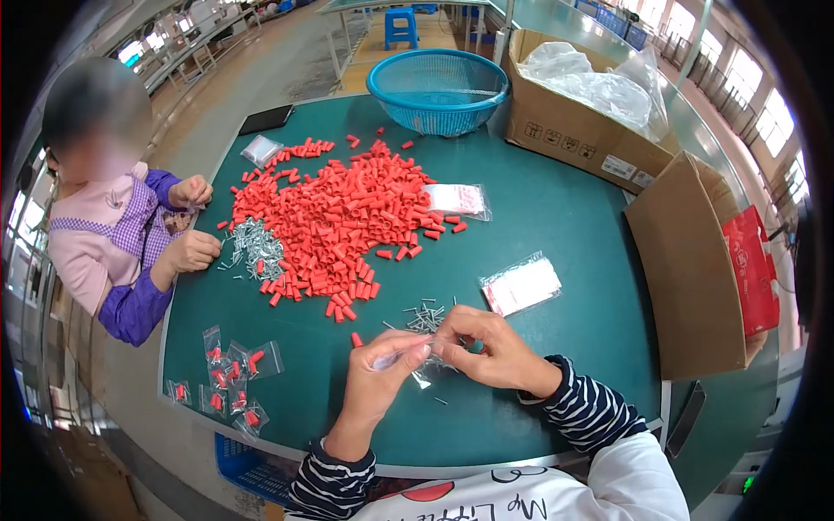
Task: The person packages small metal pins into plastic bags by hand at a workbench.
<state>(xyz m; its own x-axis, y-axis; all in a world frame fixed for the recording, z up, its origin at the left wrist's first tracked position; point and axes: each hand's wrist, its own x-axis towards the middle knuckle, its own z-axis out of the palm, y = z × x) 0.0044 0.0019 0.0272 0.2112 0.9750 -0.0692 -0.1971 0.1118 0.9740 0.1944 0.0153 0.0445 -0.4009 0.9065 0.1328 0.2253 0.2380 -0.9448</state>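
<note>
Both my hands meet over the near middle of the table. My left hand (378,378) is closed on a small clear plastic bag (387,359), partly hidden by the fingers. My right hand (488,349) pinches at the bag's edge; whether a screw is also between its fingertips is hidden. Just beyond and under my hands lies a small pile of silver screws (423,316). One red plastic sleeve (356,339) rests beside my left hand. At the left, several filled small bags (234,382) hold red sleeves and screws.
A large heap of red sleeves (347,217) covers the table's middle, with another screw pile (257,249) beside it. A co-worker (113,217) works at the left edge. Bag packs (521,285), a blue basket (439,91) and cardboard boxes (565,143) stand around.
</note>
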